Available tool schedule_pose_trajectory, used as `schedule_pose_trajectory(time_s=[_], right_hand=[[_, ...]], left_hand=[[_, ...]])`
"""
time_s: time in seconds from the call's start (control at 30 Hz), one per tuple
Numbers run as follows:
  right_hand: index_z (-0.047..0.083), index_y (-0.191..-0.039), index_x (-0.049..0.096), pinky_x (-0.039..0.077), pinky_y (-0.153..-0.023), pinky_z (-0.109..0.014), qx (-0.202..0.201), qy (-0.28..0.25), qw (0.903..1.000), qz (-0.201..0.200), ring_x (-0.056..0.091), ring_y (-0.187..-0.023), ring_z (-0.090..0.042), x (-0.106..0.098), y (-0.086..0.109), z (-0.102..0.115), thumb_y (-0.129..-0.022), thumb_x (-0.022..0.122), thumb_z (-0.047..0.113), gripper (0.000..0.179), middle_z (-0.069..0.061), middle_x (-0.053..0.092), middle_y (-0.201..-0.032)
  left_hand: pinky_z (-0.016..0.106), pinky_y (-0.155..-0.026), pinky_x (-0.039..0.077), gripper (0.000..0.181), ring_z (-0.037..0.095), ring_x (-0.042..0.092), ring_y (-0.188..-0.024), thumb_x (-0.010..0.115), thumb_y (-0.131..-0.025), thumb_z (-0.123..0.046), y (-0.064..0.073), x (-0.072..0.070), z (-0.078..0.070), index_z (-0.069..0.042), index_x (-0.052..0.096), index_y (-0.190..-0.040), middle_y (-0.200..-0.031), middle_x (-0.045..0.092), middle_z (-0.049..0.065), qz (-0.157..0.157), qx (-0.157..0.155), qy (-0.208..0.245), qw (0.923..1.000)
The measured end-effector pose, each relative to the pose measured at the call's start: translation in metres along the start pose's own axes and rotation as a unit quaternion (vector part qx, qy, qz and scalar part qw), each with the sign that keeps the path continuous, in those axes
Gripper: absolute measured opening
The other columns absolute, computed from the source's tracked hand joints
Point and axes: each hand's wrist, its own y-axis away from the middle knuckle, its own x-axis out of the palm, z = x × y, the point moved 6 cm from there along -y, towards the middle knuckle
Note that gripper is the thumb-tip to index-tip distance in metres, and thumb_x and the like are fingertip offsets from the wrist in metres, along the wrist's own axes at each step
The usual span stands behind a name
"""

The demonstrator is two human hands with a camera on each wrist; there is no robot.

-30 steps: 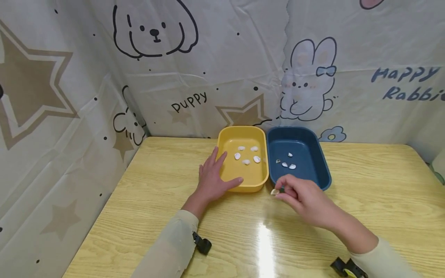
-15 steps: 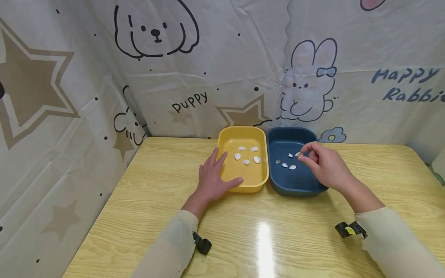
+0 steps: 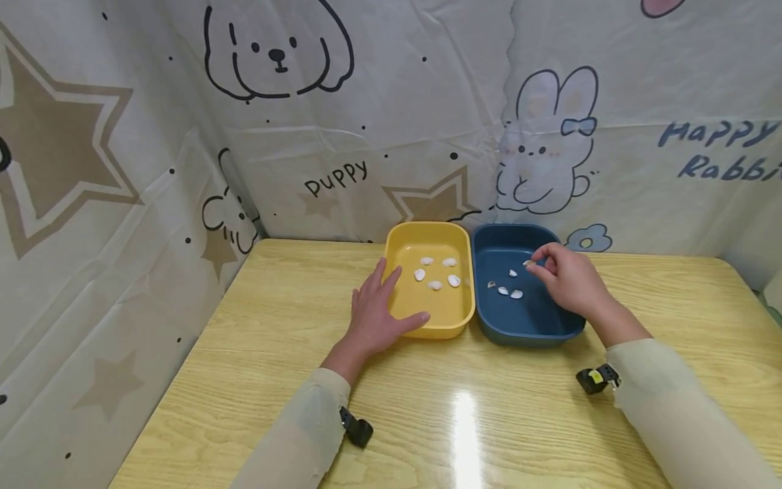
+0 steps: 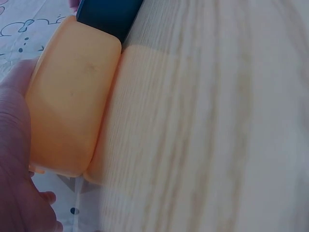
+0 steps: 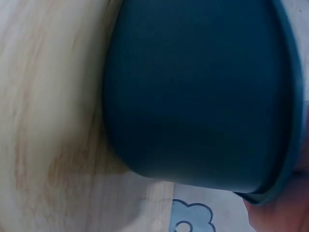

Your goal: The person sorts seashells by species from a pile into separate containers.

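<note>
My right hand (image 3: pixel 571 282) pinches a small pale seashell (image 3: pixel 529 263) between thumb and forefinger, over the right side of the blue tray (image 3: pixel 531 334). Several little white shells (image 3: pixel 516 294) lie in that tray, left of the fingers. My left hand (image 3: pixel 377 312) rests on the left and front rim of the yellow tray (image 3: pixel 436 332), fingers spread and thumb across the front corner. Inside it several larger white shells (image 3: pixel 453 280) are scattered. In the right wrist view, the outer wall of the blue tray (image 5: pixel 198 96) covers the shell and most of the hand.
Both trays stand side by side at the far edge of a wooden table (image 3: pixel 293 292), against a printed cloth backdrop (image 3: pixel 293 149). A small camera is strapped to each wrist. Light glares off the table's front middle (image 3: pixel 464 435).
My right hand has carried the shell from the blue tray's front left corner up and rightward over that tray, shifting only slightly in the last half second. The left hand has stayed put.
</note>
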Motion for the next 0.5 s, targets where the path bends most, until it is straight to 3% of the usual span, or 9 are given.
schedule_pose_trajectory(time_s=[0.5], right_hand=[[0.000, -0.109, 0.061, 0.035, -0.058, -0.038, 0.023, -0.033, 0.9991, -0.015, 0.045, -0.063, -0.025, 0.0020, 0.0015, -0.0052, -0.099, 0.065, 0.026, 0.028, -0.006, 0.045, -0.071]], left_hand=[[0.064, -0.113, 0.004, 0.102, 0.031, 0.014, -0.149, 0.071, -0.078, -0.068, 0.0017, -0.0009, -0.0013, -0.019, 0.032, -0.158, -0.167, 0.005, -0.001, 0.005, -0.004, -0.001, 1.0000]])
